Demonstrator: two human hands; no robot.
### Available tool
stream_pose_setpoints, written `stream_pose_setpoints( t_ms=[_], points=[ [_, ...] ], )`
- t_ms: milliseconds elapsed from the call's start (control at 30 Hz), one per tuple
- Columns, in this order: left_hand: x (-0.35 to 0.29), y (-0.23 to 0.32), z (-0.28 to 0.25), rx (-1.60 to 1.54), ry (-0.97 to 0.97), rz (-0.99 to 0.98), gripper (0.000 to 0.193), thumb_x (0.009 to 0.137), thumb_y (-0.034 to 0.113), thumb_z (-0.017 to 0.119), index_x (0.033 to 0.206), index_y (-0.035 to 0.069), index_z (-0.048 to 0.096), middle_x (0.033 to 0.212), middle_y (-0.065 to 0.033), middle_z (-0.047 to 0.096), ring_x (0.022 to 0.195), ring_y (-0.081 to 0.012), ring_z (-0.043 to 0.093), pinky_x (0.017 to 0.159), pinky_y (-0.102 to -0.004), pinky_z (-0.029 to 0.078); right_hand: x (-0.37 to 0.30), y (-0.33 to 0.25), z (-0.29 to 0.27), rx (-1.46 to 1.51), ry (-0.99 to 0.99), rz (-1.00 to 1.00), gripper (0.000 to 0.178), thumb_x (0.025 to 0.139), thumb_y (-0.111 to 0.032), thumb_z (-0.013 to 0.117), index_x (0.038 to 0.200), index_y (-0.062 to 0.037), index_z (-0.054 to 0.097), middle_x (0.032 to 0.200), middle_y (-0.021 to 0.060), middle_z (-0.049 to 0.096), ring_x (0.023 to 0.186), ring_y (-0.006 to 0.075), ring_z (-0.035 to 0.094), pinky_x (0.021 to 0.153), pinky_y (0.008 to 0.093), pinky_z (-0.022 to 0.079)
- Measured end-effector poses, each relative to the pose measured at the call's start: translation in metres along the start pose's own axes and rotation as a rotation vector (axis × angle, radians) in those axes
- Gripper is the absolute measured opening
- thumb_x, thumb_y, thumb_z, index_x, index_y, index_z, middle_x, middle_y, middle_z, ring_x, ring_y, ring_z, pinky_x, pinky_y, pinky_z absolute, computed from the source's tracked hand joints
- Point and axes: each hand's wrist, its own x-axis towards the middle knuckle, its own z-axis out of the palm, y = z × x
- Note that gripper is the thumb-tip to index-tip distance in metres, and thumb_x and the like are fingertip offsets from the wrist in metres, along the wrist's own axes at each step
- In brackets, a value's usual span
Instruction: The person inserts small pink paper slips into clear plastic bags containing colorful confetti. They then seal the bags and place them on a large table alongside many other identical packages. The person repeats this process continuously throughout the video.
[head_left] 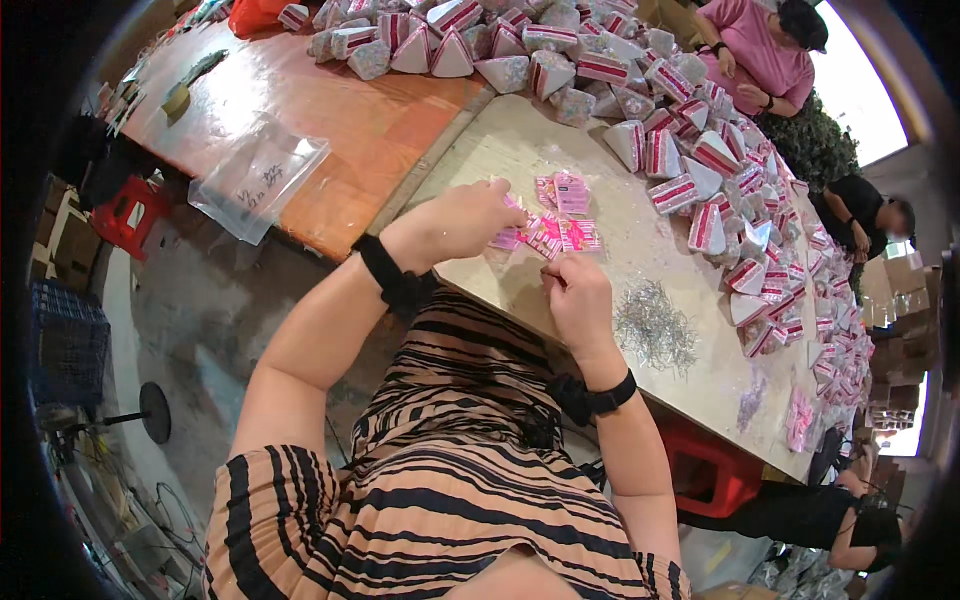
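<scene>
Through my feed, the left hand [455, 222] pinches a pink card [506, 238] by the worktop's [640, 260] near edge; the right hand [582, 300] is pinched narrow, contents unclear. Card handling seems underway; next likely calls for steadying it.

Your head view looks down from above the near side of the counter [640, 240] and faces across its top; your striped clothing [460, 500] shows up close before that edge, the counter's far side farther off.
</scene>
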Motion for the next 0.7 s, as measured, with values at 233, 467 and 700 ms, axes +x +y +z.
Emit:
stream_pose_setpoints(
  t_ms=[233, 467, 700],
  points=[
    [0.007, -0.003, -0.014, 0.022, -0.027, 0.074, 0.022, 0.083, 0.006, 0.054, 0.103, 0.003, 0.064, 0.103, -0.0197, 0.057, 0.097, -0.0356, 0.058, 0.081, -0.0406, 0.049, -0.004, 0.004, 0.0, 0.022, 0.072, 0.005, 0.004, 0.074, -0.004, 0.065, 0.076, -0.0026, 0.063, 0.078, 0.0124, 0.061, 0.078, 0.0317, 0.058, 0.069, 0.0407, 0.045],
    [0.015, -0.013, -0.016, 0.211, 0.157, 0.155, 0.02, 0.072, 0.006, 0.066, 0.09, 0.003, 0.057, 0.093, -0.0125, 0.057, 0.094, -0.0305, 0.057, 0.078, -0.0387, 0.048, -0.008, 0.004, -0.002, 0.101, 0.141, 0.048, 0.004, 0.074, -0.004, 0.065, 0.077, -0.0028, 0.063, 0.077, 0.0135, 0.06, 0.076, 0.033, 0.058, 0.067, 0.0414, 0.045],
    [0.023, -0.018, -0.029, -0.352, -0.001, -0.051, 0.019, 0.074, 0.006, 0.067, 0.09, 0.0, 0.058, 0.079, -0.0118, 0.062, 0.075, -0.0237, 0.06, 0.066, -0.0331, 0.047, -0.002, 0.012, -0.015, 0.269, 0.232, 0.185, 0.006, 0.079, -0.006, 0.067, 0.08, 0.0002, 0.065, 0.077, 0.0148, 0.062, 0.069, 0.0309, 0.06, 0.061, 0.0374, 0.047]
  ],
)
